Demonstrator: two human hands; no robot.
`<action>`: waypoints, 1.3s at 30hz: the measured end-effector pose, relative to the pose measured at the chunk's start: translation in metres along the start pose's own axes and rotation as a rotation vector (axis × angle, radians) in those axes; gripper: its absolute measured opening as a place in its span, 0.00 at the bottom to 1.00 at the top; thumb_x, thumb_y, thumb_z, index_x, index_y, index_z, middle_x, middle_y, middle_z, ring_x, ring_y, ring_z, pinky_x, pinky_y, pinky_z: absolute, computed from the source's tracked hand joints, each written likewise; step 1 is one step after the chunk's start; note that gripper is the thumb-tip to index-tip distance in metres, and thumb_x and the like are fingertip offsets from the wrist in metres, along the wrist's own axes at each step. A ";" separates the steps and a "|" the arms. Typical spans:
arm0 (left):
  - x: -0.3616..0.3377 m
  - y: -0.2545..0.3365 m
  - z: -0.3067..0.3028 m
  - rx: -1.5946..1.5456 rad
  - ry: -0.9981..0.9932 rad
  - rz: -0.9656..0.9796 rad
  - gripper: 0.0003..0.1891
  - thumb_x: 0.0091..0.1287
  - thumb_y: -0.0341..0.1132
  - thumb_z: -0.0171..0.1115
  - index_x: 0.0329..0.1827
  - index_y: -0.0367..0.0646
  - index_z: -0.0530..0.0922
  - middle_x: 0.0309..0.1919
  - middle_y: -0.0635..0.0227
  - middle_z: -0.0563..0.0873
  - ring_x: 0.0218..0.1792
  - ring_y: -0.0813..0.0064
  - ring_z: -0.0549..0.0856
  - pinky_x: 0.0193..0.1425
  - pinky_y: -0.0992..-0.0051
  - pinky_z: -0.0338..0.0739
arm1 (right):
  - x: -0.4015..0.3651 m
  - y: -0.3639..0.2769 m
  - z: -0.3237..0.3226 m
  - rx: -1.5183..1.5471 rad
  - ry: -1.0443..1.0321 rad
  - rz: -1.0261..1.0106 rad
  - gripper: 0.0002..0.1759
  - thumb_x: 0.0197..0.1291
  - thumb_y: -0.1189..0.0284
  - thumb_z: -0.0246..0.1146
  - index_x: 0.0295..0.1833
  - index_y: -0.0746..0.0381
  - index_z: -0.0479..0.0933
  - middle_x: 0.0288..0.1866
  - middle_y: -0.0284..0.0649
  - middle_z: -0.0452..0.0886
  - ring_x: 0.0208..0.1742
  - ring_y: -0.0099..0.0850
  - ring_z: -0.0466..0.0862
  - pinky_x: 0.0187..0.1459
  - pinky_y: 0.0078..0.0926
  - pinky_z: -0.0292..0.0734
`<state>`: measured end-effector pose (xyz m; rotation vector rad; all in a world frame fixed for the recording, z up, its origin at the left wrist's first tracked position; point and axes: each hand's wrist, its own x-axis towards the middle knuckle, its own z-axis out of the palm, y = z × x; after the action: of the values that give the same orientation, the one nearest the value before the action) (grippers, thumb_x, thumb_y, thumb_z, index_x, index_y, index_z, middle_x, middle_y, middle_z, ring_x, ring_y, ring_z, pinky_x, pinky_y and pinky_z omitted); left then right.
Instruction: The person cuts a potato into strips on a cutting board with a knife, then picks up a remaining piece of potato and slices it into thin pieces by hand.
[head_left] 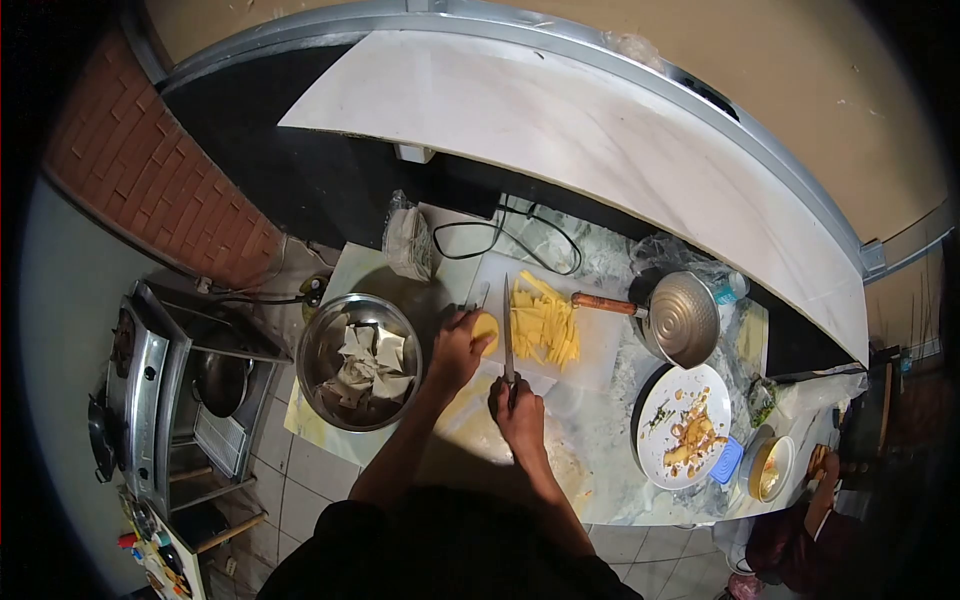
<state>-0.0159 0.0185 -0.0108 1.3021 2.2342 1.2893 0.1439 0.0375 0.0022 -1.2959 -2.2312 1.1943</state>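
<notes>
Where the counter ends, far out to the left of the left hand (455, 350): a stove (140, 390).
Steel bowl (360, 362): just left of the left hand, beside its wrist, with pale torn pieces inside.
Plastic bag (408, 240): beyond the left hand, on the side away from the person.
Left hand: closed down over a yellow piece (486, 328), fingertips on top, pinning it to the cutting board (600, 360).
Yellow piece: under the left fingertips, on the left of the blade and right against it. The left hand is the nearer one; the right hand (520, 408) sits back toward the person.
Knife (507, 330): its long axis runs straight away from the person, tip far, handle near. The blade stands between the yellow piece and the cut strips (548, 332).
Right hand: wrapped tight around the knife handle, closer to the body than the left hand.
Cut strips: a loose heap just right of the blade, ahead of the right hand.
Pan (682, 318): to the right of the right hand and beyond it, its wooden handle pointing back at the strips.
Plate (700, 385): right of the right hand, with food scraps on it.
Another person's hand (826, 478): far to the right, at the counter's edge, well apart.
</notes>
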 end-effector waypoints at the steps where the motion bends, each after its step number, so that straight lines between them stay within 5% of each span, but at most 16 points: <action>1: -0.002 0.001 -0.002 -0.024 -0.052 0.010 0.24 0.56 0.33 0.65 0.56 0.35 0.72 0.47 0.52 0.78 0.52 0.50 0.76 0.54 0.62 0.71 | 0.000 0.001 0.000 0.016 -0.008 -0.007 0.09 0.60 0.74 0.54 0.44 0.68 0.70 0.33 0.59 0.78 0.34 0.56 0.79 0.34 0.48 0.73; 10: -0.006 0.002 -0.001 0.109 -0.103 0.089 0.36 0.43 0.30 0.73 0.58 0.36 0.70 0.55 0.58 0.75 0.57 0.56 0.72 0.60 0.64 0.67 | 0.000 -0.002 -0.002 -0.012 -0.028 -0.004 0.12 0.60 0.75 0.53 0.48 0.69 0.69 0.34 0.58 0.79 0.35 0.56 0.79 0.35 0.48 0.74; 27: -0.006 -0.002 -0.002 0.087 -0.110 0.162 0.23 0.54 0.32 0.66 0.55 0.42 0.76 0.53 0.60 0.75 0.55 0.58 0.72 0.59 0.65 0.65 | 0.000 -0.003 0.012 -0.134 -0.008 -0.010 0.12 0.60 0.72 0.54 0.45 0.69 0.67 0.29 0.57 0.79 0.31 0.55 0.80 0.31 0.48 0.74; 30: -0.007 -0.004 -0.001 0.126 -0.120 0.175 0.22 0.55 0.31 0.65 0.55 0.43 0.76 0.54 0.60 0.74 0.54 0.58 0.72 0.58 0.65 0.66 | -0.003 -0.012 0.013 -0.073 0.079 -0.040 0.09 0.60 0.73 0.54 0.37 0.70 0.67 0.24 0.60 0.76 0.28 0.57 0.78 0.28 0.48 0.71; 39: -0.007 0.000 -0.002 0.138 -0.137 0.178 0.22 0.54 0.29 0.63 0.55 0.42 0.76 0.58 0.59 0.70 0.51 0.54 0.71 0.57 0.63 0.68 | -0.004 -0.030 0.009 -0.373 -0.090 -0.076 0.22 0.51 0.78 0.54 0.52 0.79 0.63 0.31 0.60 0.79 0.32 0.54 0.82 0.34 0.46 0.78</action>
<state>-0.0127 0.0117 -0.0112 1.6194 2.1863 1.0803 0.1231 0.0216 0.0208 -1.2898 -2.6358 0.8512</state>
